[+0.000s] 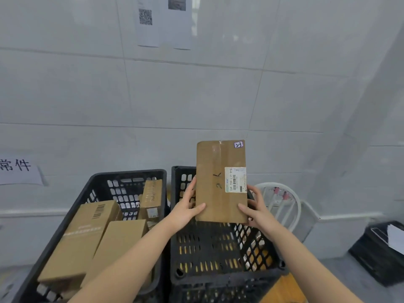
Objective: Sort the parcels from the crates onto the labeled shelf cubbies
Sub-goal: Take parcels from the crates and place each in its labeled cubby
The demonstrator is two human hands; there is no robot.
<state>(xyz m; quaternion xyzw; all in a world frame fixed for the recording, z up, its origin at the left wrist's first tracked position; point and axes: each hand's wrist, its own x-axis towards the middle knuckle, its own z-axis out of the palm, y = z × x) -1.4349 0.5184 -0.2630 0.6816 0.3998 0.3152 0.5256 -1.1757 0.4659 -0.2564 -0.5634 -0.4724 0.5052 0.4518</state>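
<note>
A flat brown cardboard parcel (pixel 214 182) is held upright above the right black crate (pixel 218 254). It carries a white shipping label on its right side and a small sticker marked 23 at its top right corner. My left hand (pixel 185 212) grips its lower left edge, thumb on the front. My right hand (pixel 255 209) grips its lower right edge the same way. The left black crate (pixel 91 189) holds several cardboard parcels (pixel 80 239). No shelf cubbies are in view.
A tiled wall stands close behind the crates, with paper notices (pixel 164 20) high up and a paper sign (pixel 18 170) at the left. A white chair back (pixel 284 202) stands right of the crates. A black tray with papers (pixel 384 250) lies at the far right.
</note>
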